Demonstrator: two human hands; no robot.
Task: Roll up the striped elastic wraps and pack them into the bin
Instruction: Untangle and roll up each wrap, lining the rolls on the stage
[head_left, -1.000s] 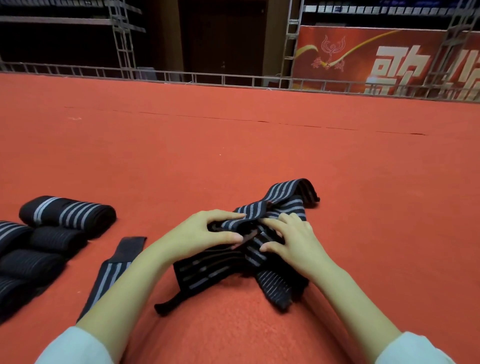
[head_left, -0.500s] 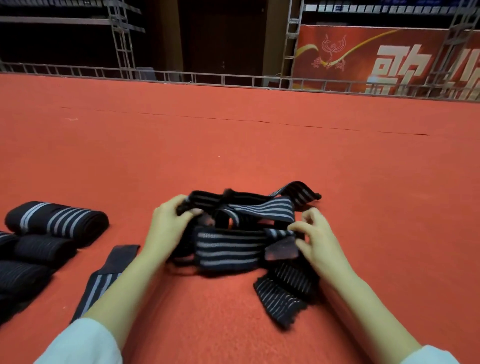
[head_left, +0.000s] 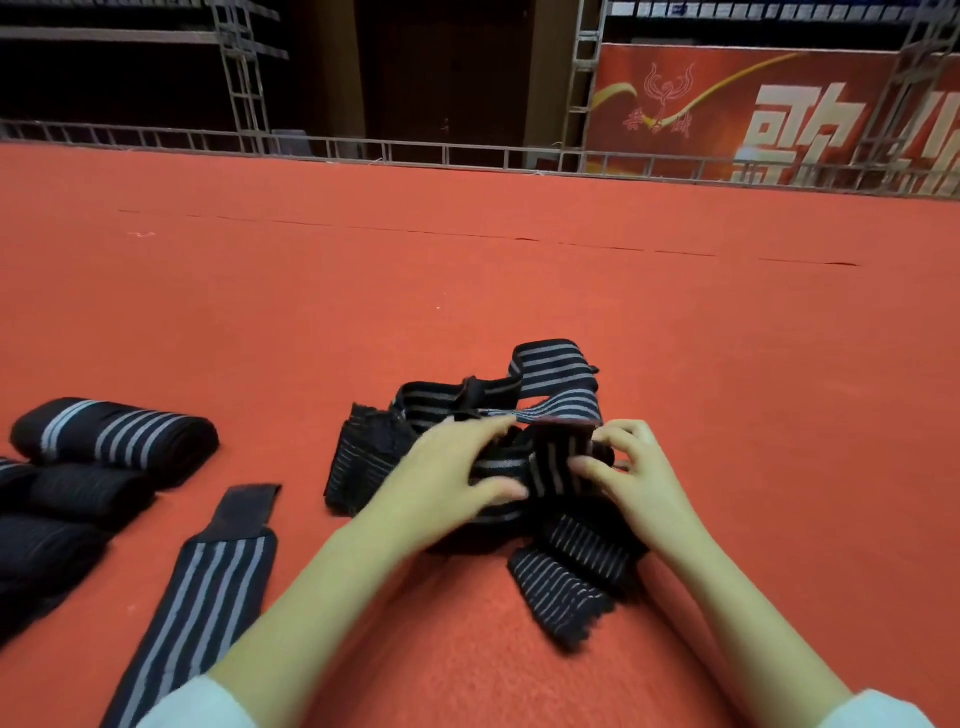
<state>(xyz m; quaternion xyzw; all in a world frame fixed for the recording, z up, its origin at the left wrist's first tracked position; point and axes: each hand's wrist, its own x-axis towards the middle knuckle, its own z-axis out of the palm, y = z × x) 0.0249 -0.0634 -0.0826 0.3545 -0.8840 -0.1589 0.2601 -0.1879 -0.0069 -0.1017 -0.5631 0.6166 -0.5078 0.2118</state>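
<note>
At 6 o'clock on the red carpeted floor (head_left: 467, 291), a left hand (head_left: 447, 483) and right hand (head_left: 641, 480) each pinch a tangled black elastic wrap with grey stripes (head_left: 558, 402), a soft, light, springy band likely best taken by its flat end and rolled under tension.

Ribbed, stretchy woven cloth in the tangled wrap (head_left: 558, 402), matt black with duller grey stripes. Same matt weave on the rolled wraps (head_left: 114, 434) and the flat wrap (head_left: 208, 587), ending in a fuzzier, felt-like patch (head_left: 247, 501). Rough, short-piled, matt fabric across the red carpet (head_left: 467, 291). Dull grey metal in the railing (head_left: 415, 156) and the truss (head_left: 239, 78). Smooth printed sheet with a faint sheen on the banner (head_left: 727, 104). Soft, pale, matt cloth at the sleeves (head_left: 202, 706).
</note>
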